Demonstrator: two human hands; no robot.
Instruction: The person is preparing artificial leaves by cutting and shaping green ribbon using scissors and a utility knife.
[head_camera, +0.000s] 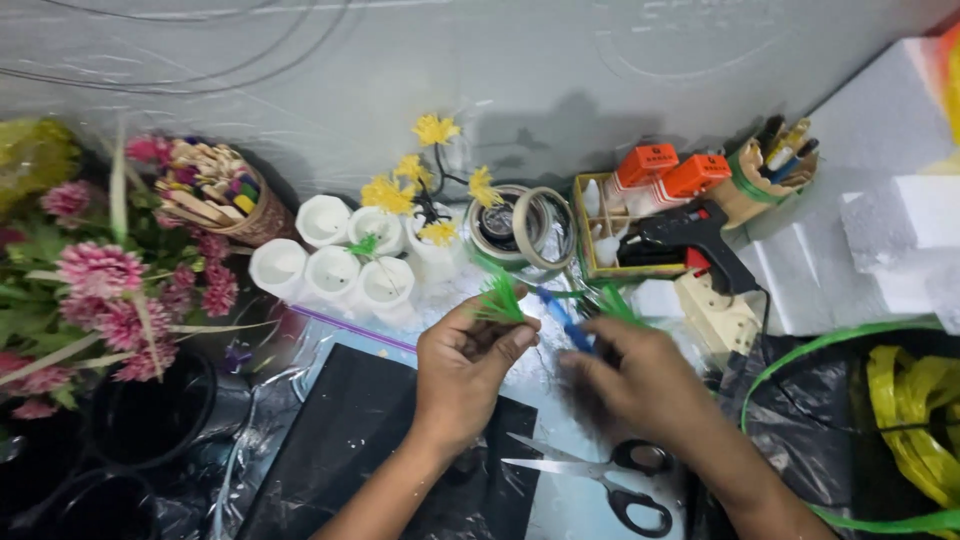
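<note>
Scissors (610, 478) lying flat, left hand (462, 365) pinching green tuft (500, 298) upright, bristles up

Head camera looks steeply down (perhaps slightly forward) at close range.

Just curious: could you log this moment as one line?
left hand: pinches green tuft | right hand: holds blue tool | scissors: lie open below

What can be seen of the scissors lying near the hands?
The scissors lie flat on the work surface below the right hand, blades open in a narrow V pointing left. The blades look like bright metal; the two loop handles are black. The right forearm crosses just beside the handles. Neither hand holds them.
</note>
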